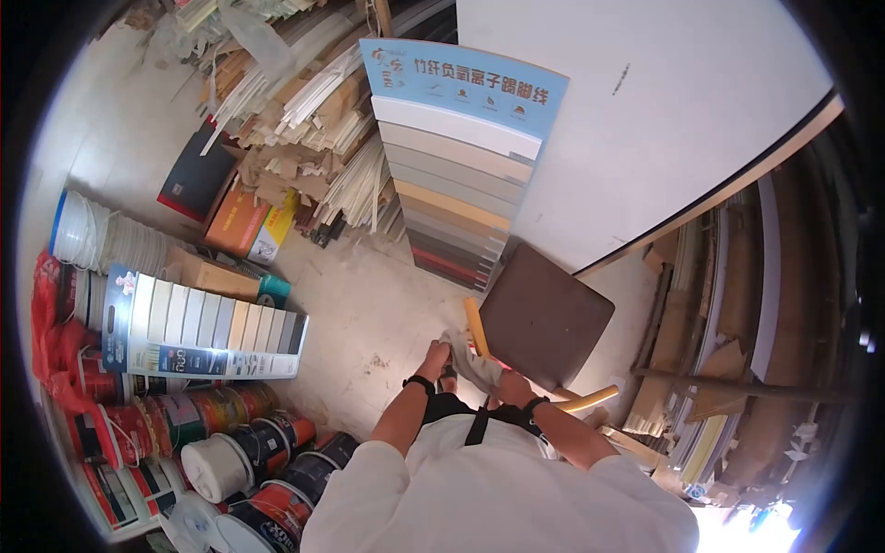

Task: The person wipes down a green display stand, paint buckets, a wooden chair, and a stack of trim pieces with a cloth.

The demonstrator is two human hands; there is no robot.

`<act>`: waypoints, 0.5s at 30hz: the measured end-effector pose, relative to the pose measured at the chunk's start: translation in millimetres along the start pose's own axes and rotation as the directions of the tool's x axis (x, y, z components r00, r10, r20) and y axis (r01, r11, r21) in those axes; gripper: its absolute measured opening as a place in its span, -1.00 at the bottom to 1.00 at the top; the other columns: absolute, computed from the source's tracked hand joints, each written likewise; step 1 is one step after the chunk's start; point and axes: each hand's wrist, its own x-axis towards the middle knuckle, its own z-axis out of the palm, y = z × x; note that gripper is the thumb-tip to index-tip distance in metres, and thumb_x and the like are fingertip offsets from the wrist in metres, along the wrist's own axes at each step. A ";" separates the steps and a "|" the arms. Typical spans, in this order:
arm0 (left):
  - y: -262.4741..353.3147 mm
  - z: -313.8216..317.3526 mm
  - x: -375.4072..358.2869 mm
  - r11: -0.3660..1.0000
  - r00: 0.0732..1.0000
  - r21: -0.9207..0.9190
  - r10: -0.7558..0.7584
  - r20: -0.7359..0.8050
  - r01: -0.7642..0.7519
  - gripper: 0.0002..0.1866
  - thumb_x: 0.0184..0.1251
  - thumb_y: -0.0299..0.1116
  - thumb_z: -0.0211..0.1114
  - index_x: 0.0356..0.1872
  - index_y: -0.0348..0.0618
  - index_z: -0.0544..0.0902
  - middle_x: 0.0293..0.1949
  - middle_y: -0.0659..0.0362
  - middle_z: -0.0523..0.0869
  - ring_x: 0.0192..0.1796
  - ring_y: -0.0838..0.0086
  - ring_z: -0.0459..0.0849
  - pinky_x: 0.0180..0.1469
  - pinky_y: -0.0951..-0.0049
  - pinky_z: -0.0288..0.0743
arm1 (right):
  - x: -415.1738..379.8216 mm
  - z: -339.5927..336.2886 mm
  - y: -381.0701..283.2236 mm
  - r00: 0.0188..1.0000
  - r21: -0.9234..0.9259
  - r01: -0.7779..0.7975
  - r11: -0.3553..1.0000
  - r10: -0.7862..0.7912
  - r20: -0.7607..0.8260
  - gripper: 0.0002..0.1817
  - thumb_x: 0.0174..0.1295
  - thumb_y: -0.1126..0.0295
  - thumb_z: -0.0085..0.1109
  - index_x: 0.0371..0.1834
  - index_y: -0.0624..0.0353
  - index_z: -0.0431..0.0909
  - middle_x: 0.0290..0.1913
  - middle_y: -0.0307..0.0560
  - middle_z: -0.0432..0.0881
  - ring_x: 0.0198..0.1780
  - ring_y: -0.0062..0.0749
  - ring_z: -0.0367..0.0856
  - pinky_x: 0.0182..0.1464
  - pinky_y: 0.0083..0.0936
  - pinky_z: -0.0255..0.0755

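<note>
A crumpled greyish cloth (477, 370) stretches between my two hands in front of my waist. My left hand (431, 358) is closed on its left end, fingers wrapped into the fabric. At the opposite end, my right hand (513, 387) grips the cloth too. Just beyond them stands a chair with a dark brown panel (548, 315) and yellow wooden arms (587, 399). The cloth overlaps the lower part of the nearer yellow arm (476, 324) in this view.
Paint buckets (217, 465) and a colour sample board (217, 327) line the left side. Bundled trim strips (318, 101) lie at the back beside a tall skirting sample board (461, 175). A white panel (636, 120) and racked long boards (737, 304) stand right.
</note>
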 end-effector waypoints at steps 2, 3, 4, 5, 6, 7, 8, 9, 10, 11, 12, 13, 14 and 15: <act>21.9 -2.9 -3.9 0.971 0.939 -0.154 -0.127 0.320 0.184 -0.28 0.38 0.29 -0.11 0.35 0.00 0.37 0.33 0.02 0.47 0.39 -0.06 0.38 0.25 -0.62 -0.03 | 23.7 -0.9 -15.3 0.986 0.044 -0.005 0.999 0.012 -0.167 -0.40 0.08 -0.02 0.32 -0.04 0.32 0.58 -0.16 0.20 0.70 -0.11 0.12 0.69 -0.07 -0.14 0.56; 26.6 -4.8 -1.7 0.971 0.931 -0.173 -0.092 0.354 0.162 -0.28 0.37 0.30 -0.09 0.37 0.04 0.35 0.32 0.02 0.46 0.39 -0.05 0.36 0.25 -0.58 0.02 | 33.1 -9.7 -25.5 0.989 0.135 0.023 0.991 -0.002 -0.148 -0.42 0.06 0.00 0.34 -0.04 0.29 0.59 -0.15 0.19 0.71 -0.10 0.11 0.69 -0.07 -0.15 0.56; 33.1 -5.6 -1.5 0.971 0.921 -0.192 -0.059 0.385 0.143 -0.28 0.37 0.31 -0.06 0.40 0.07 0.33 0.32 0.02 0.46 0.40 -0.05 0.34 0.25 -0.55 0.07 | 44.3 -25.5 -38.4 0.991 0.228 0.047 0.972 -0.017 -0.132 -0.43 0.04 0.02 0.36 -0.04 0.26 0.59 -0.14 0.18 0.71 -0.09 0.10 0.69 -0.06 -0.16 0.55; 40.5 -6.0 -0.2 0.970 0.910 -0.212 -0.023 0.413 0.120 -0.27 0.37 0.31 -0.04 0.42 0.10 0.31 0.32 0.03 0.45 0.41 -0.04 0.32 0.25 -0.51 0.12 | 59.0 -39.6 -50.5 0.992 0.320 0.072 0.945 -0.034 -0.121 -0.45 0.01 0.03 0.38 -0.05 0.23 0.60 -0.13 0.17 0.72 -0.08 0.09 0.70 -0.06 -0.17 0.55; 46.8 -3.1 2.0 0.981 0.928 -0.184 0.006 0.374 0.068 -0.25 0.39 0.33 -0.08 0.46 0.14 0.22 0.33 0.00 0.40 0.42 -0.07 0.29 0.26 -0.47 0.15 | 74.8 -45.7 -58.3 0.989 0.377 0.089 0.922 -0.037 -0.143 -0.43 0.00 0.03 0.41 0.00 0.20 0.59 -0.08 0.18 0.70 -0.03 0.11 0.68 -0.03 -0.15 0.55; 56.8 -3.0 -0.6 0.986 0.940 -0.168 0.067 0.336 -0.010 -0.26 0.41 0.32 -0.08 0.46 0.12 0.21 0.33 -0.02 0.40 0.41 -0.06 0.29 0.25 -0.45 0.17 | 89.0 -50.7 -63.7 0.986 0.431 0.106 0.896 -0.037 -0.165 -0.40 0.00 0.02 0.43 0.04 0.16 0.59 -0.03 0.19 0.69 0.02 0.12 0.67 0.00 -0.13 0.55; 69.0 -2.4 -9.0 0.985 0.945 -0.152 0.127 0.300 -0.084 -0.26 0.42 0.30 -0.09 0.46 0.09 0.20 0.33 -0.04 0.39 0.41 -0.04 0.30 0.25 -0.43 0.19 | 100.5 -54.7 -67.2 0.982 0.480 0.121 0.869 -0.035 -0.184 -0.38 -0.01 0.01 0.45 0.08 0.12 0.58 0.02 0.20 0.68 0.06 0.14 0.65 0.03 -0.11 0.54; 79.5 -2.8 -14.5 0.978 0.946 -0.138 0.187 0.264 -0.155 -0.27 0.43 0.29 -0.09 0.46 0.06 0.20 0.33 -0.07 0.38 0.40 -0.02 0.31 0.24 -0.40 0.21 | 110.4 -62.0 -74.4 0.979 0.496 0.087 0.864 0.017 -0.202 -0.38 -0.03 0.03 0.46 0.08 0.13 0.59 0.01 0.18 0.69 0.06 0.11 0.66 0.03 -0.12 0.54; 90.5 -3.7 -11.4 0.986 0.950 -0.083 0.165 0.264 -0.148 -0.31 0.47 0.21 -0.11 0.46 0.03 0.17 0.31 -0.06 0.39 0.35 0.09 0.36 0.21 -0.31 0.27 | 120.8 -70.3 -82.5 0.973 0.510 0.056 0.858 0.068 -0.220 -0.38 -0.04 0.04 0.48 0.07 0.13 0.59 0.01 0.16 0.69 0.06 0.08 0.67 0.04 -0.13 0.54; 82.5 -2.9 5.2 0.970 0.926 -0.090 0.243 0.288 -0.226 -0.32 0.47 0.19 -0.10 0.47 0.06 0.16 0.31 -0.03 0.40 0.33 0.12 0.37 0.20 -0.30 0.27 | 126.7 -75.7 -87.2 0.964 0.524 0.028 0.851 0.116 -0.241 -0.38 -0.05 0.05 0.50 0.06 0.14 0.59 0.01 0.14 0.70 0.06 0.05 0.68 0.04 -0.14 0.54; 68.4 -2.9 35.8 0.947 0.896 -0.098 0.320 0.309 -0.305 -0.33 0.47 0.16 -0.09 0.48 0.08 0.14 0.30 -0.01 0.40 0.30 0.15 0.38 0.19 -0.30 0.28 | 130.6 -74.5 -88.0 0.955 0.556 -0.027 0.830 0.187 -0.232 -0.39 -0.05 0.07 0.51 0.06 0.13 0.59 0.00 0.11 0.70 0.06 0.00 0.69 0.05 -0.17 0.54; 60.0 -4.7 52.9 0.917 0.857 -0.104 0.396 0.331 -0.384 -0.34 0.47 0.13 -0.08 0.49 0.10 0.13 0.29 0.02 0.41 0.28 0.18 0.39 0.17 -0.29 0.28 | 137.2 -69.6 -86.0 0.940 0.591 -0.081 0.803 0.259 -0.224 -0.40 -0.04 0.09 0.52 0.06 0.12 0.59 -0.01 0.08 0.71 0.06 -0.05 0.69 0.07 -0.20 0.54; 59.6 -10.4 47.5 0.944 0.874 -0.040 0.320 0.367 -0.329 -0.34 0.43 0.07 0.00 0.51 0.25 0.11 0.28 0.05 0.42 0.29 0.17 0.38 0.18 -0.30 0.27 | 147.0 -64.7 -82.2 0.920 0.624 -0.128 0.771 0.327 -0.216 -0.41 -0.04 0.11 0.53 0.06 0.11 0.59 -0.02 0.05 0.72 0.06 -0.10 0.70 0.08 -0.23 0.54; 74.6 -15.1 26.0 0.968 0.904 -0.045 0.246 0.349 -0.247 -0.32 0.41 0.06 0.05 0.51 0.27 0.10 0.29 0.06 0.42 0.31 0.16 0.36 0.19 -0.29 0.26 | 160.2 -62.1 -77.4 0.949 0.632 -0.014 0.775 0.210 -0.236 -0.40 -0.03 0.14 0.54 0.09 0.11 0.58 0.01 0.01 0.71 0.07 -0.16 0.69 0.10 -0.25 0.53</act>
